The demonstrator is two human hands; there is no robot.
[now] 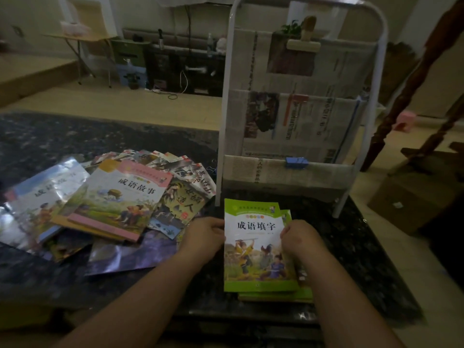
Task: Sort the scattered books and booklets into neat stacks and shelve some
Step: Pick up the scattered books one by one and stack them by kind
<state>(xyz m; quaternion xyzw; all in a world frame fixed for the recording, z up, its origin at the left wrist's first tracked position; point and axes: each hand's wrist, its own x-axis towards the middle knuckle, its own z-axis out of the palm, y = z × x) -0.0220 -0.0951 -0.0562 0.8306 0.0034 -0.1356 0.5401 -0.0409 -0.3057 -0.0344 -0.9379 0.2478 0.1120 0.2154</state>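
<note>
Left hand [204,235], right hand [299,239] — both hold the green book [252,249].

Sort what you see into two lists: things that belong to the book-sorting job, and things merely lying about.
Job:
green books, held at their edges by the left hand and right hand
scattered books
white rack

Lying about:
blue clip
cardboard box
folding table
</note>
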